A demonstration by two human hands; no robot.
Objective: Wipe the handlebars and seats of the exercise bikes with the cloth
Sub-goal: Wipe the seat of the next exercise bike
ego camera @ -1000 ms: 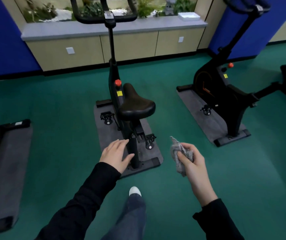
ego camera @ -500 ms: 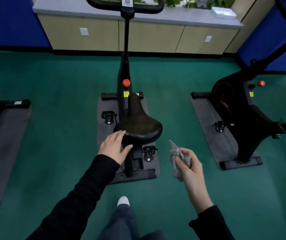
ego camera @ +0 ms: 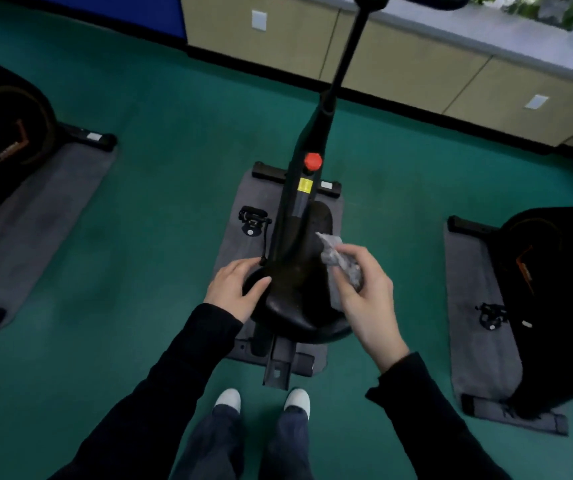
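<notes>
Green floor (ego camera: 160,209), bounded at the far side by a row of beige cabinets (ego camera: 399,71). Three black exercise bikes, each on a grey mat: middle bike (ego camera: 313,140) directly ahead on its mat (ego camera: 243,209), left bike (ego camera: 4,133) and right bike (ego camera: 555,271) well apart from it. Handlebars (ego camera: 413,0) of the middle bike, cut off by the upper edge. Seat (ego camera: 295,306), just in front of the person. Left hand (ego camera: 235,289), fingers relaxed and slightly spread, resting on the seat's left edge. Right hand (ego camera: 368,299), fingers curled, gripping the crumpled grey cloth (ego camera: 337,258) over the seat's right side; contact with the seat cannot be told. Red knob (ego camera: 313,161) above a yellow label (ego camera: 305,185) on the frame
</notes>
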